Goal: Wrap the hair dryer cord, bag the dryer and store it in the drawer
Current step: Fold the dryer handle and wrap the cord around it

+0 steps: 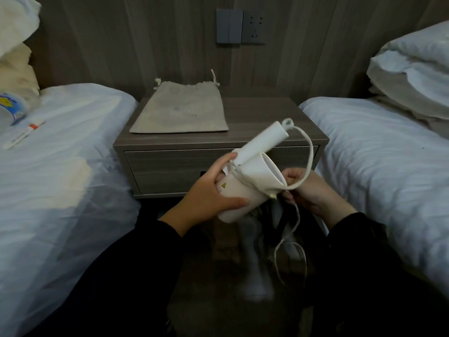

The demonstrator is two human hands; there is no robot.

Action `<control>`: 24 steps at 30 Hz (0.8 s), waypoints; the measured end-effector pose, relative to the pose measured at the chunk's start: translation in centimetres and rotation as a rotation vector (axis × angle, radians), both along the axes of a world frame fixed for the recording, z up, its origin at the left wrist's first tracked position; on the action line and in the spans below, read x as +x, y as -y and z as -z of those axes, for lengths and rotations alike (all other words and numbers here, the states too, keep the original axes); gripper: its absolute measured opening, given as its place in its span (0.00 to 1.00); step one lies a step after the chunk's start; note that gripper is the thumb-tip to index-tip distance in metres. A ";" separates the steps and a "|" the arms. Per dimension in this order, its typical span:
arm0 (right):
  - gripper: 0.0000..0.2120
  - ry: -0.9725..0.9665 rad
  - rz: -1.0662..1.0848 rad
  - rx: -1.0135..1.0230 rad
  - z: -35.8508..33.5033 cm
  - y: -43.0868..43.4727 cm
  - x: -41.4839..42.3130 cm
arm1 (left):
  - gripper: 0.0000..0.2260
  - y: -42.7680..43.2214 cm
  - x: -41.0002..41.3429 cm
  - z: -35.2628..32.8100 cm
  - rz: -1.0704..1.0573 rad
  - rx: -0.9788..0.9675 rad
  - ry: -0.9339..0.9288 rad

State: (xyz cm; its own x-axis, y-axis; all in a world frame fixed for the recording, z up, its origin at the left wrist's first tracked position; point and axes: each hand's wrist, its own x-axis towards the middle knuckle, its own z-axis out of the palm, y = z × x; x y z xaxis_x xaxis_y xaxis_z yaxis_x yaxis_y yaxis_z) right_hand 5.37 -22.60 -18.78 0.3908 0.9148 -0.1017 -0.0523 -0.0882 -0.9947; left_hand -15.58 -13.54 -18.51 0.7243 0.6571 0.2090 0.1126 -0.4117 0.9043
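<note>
Beds: two white-sheeted beds (60,147) are flanking the scene, both cut off by the frame edges; the small items lying on the left one are too blurred to identify.
Nightstand (255,113): it is standing between the beds, beyond the hands; its drawer (165,171) front is showing closed, partly hidden behind the dryer and both hands.
Bag: a beige drawstring bag (181,113) is lying flat on the nightstand top, well beyond the grip, its mouth facing the wall.
Hair dryer (245,188): it is being held in mid-air in front of the drawer; the barrel's long axis is running from lower left at the left palm to upper right, the open end facing up and right toward the right hand. The folded handle is lying alongside the barrel, pointing up and right, away from the grip.
Cord (309,152): it is leaving the handle tip, arcing right and down to the right hand, then crossing the barrel; the slack is hanging below the grip into the dark floor area, where its end is hard to make out.
Left hand (206,190): it is clasping the rear of the barrel, thumb underneath.
Right hand (308,188): it is closing around the cord just right of the barrel mouth; its fingertips are partly hidden.
</note>
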 end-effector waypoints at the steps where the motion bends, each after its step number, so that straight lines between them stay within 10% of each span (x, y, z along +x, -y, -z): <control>1: 0.13 0.004 -0.003 0.002 -0.3 0.0 -0.4 | 0.39 -0.1 0.1 0.0 -0.011 -0.036 0.025; 24: 0.18 0.960 -0.066 -0.247 -4.3 1.0 -6.6 | 0.47 -0.9 -0.6 -1.5 -0.288 0.175 -0.101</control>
